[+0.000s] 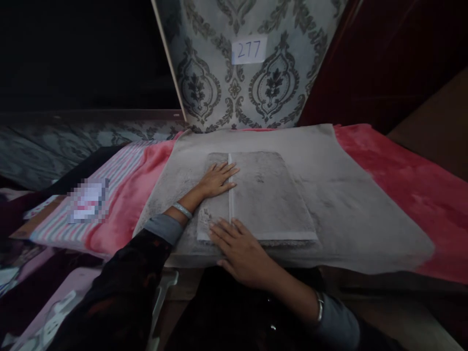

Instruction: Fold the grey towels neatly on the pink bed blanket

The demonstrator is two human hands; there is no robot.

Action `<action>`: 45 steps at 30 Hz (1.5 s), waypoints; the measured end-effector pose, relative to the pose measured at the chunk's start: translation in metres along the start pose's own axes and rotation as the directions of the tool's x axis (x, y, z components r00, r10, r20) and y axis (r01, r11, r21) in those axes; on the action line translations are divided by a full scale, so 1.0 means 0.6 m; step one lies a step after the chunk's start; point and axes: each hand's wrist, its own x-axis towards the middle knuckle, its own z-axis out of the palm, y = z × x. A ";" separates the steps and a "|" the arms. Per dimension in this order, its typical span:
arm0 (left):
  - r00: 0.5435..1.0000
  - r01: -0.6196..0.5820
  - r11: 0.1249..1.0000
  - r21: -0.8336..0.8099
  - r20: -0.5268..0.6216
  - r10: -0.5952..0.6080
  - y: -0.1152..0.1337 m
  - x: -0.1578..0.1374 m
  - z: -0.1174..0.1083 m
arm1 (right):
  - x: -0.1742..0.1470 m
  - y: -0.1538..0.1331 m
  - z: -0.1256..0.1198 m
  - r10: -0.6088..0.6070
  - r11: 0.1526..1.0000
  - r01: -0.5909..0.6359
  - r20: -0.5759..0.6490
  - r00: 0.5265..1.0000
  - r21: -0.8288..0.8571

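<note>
A grey folded towel point(268, 195) with pale edging lies flat in the middle of a larger grey cloth point(351, 195). My left hand point(217, 180) rests on the towel's upper left part, fingers spread across the pale strip that runs front to back. Nearer to me, my right hand point(241, 253) lies over the towel's front edge by the same strip, its fingers stretched out. Neither hand grasps anything. Part of the front edge is hidden beneath the right hand.
Red-pink blanket point(387, 161) shows under the grey cloth on both sides. On the left, a blurred-out item point(88, 201) sits on striped cloth point(54, 229). A dark screen point(84, 58) and patterned wall with a paper marked 277 point(249, 49) stand behind.
</note>
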 end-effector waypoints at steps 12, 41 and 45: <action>1.000 0.017 1.000 0.013 -0.026 -0.017 0.055 0.084 -0.042 | -0.088 0.117 -0.095 0.270 0.956 -0.288 -0.224 0.936 -0.052; 0.998 0.036 0.999 0.029 0.047 -0.037 0.153 0.190 0.006 | -0.196 0.152 -0.039 0.332 0.918 -0.388 -0.385 0.861 -0.076; 1.000 0.016 1.000 0.017 0.000 -0.016 0.150 0.182 0.011 | -0.221 0.141 -0.012 0.309 0.940 -0.339 -0.548 0.777 0.049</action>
